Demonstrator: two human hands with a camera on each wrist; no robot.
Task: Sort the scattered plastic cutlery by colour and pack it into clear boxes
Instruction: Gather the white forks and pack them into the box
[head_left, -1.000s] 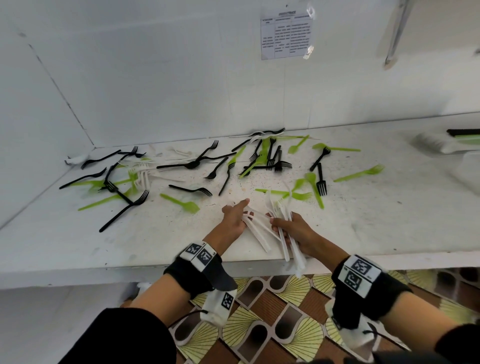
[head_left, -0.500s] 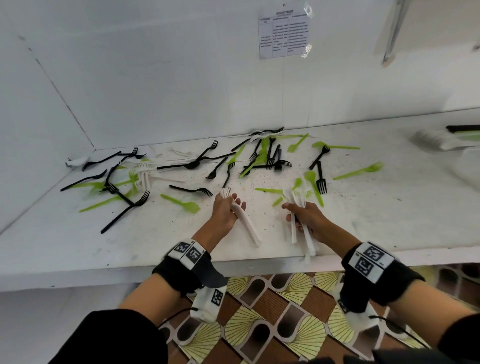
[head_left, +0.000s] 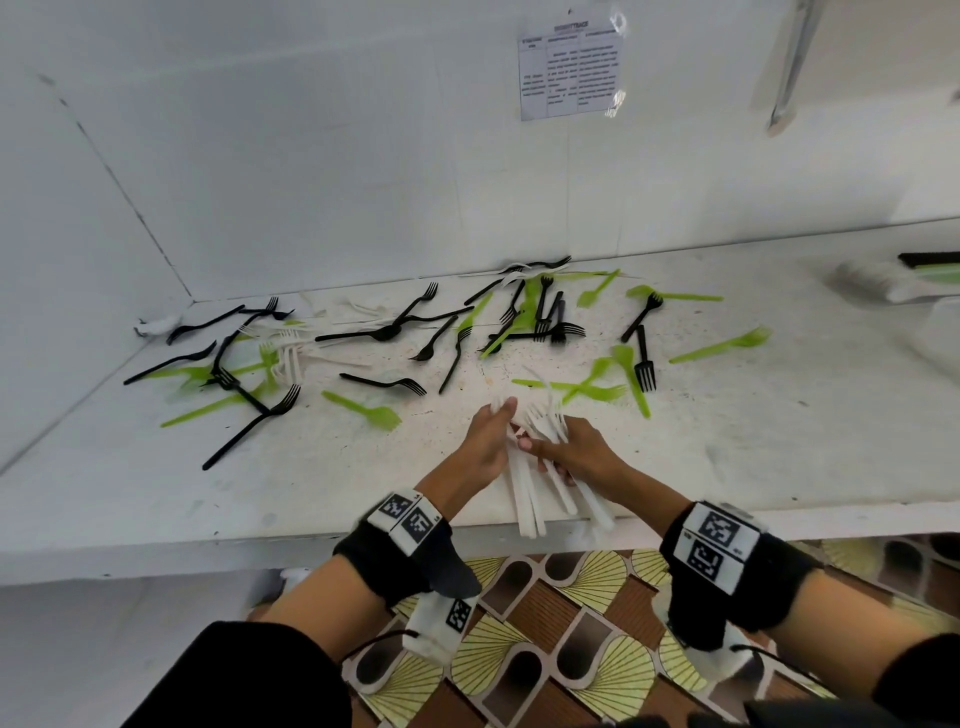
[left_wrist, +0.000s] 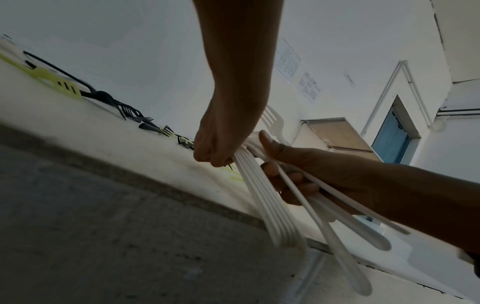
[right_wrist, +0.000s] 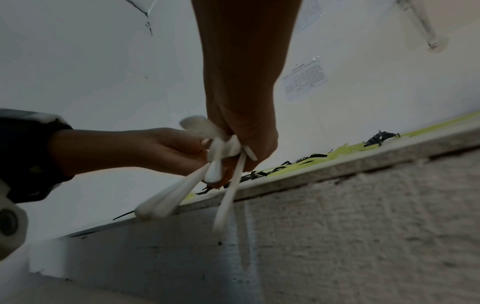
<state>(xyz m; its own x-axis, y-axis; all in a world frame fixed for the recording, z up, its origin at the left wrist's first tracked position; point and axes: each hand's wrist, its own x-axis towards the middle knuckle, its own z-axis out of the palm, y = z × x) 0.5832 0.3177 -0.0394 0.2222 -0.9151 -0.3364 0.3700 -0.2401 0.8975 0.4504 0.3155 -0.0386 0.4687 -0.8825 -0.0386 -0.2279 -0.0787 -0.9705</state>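
Observation:
Both hands meet over the front edge of the white shelf. My left hand grips a stack of white forks, handles pointing down past the edge. My right hand grips a looser bunch of white forks right beside it, tines up. The two bunches touch at the tines. Black forks and green forks lie scattered on the shelf behind. More white forks lie in the left pile.
A clear box with black and green pieces stands at the far right of the shelf. White walls close the back and left. A printed sheet hangs on the back wall. Patterned floor tiles show below the shelf edge.
The hands were apart half a second ago, each with its own white forks. They have come together near the front edge and the two bunches now touch.

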